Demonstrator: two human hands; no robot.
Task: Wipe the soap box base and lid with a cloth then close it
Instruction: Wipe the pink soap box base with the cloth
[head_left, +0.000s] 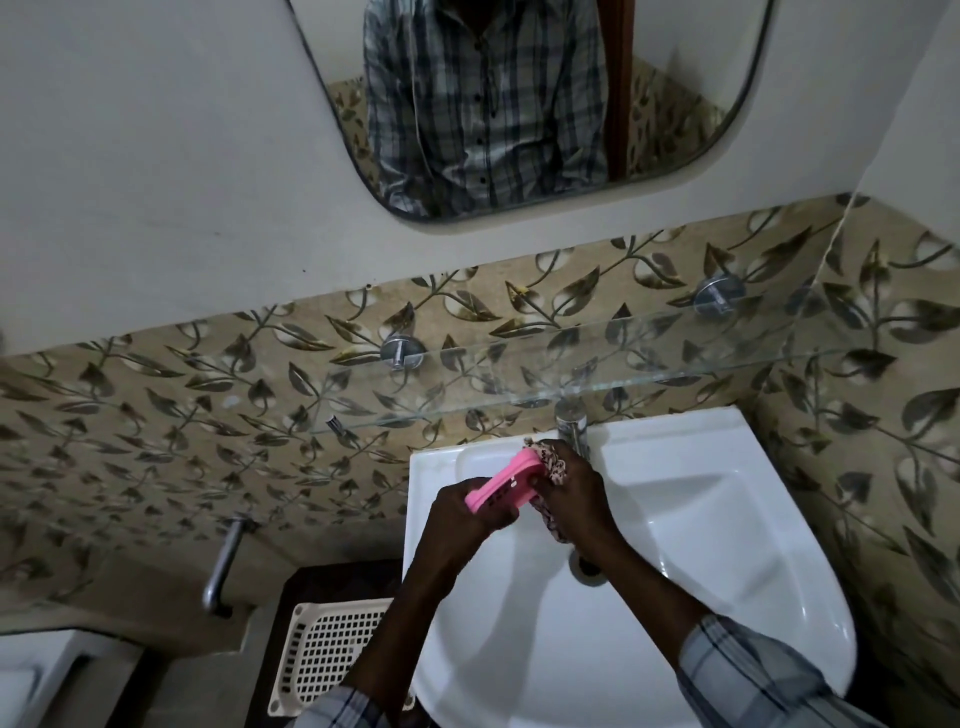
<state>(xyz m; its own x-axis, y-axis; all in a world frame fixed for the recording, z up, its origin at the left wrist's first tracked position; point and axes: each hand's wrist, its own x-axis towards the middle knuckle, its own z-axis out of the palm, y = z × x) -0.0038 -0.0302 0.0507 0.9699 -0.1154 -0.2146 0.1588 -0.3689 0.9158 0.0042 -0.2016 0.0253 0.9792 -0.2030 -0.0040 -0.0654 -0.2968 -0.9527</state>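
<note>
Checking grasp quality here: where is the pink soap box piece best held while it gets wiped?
By its near end, from the left, as the left hand does. The soap box piece is long and tilted, leaving its far end free for the cloth in the right hand.

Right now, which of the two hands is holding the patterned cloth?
The right hand, bunching the cloth against the pink soap box; the left hand only grips the box.

You're in a home bathroom: white washbasin (701, 519) under your hands, mirror (519, 104) and glass shelf (675, 358) above them.
</note>
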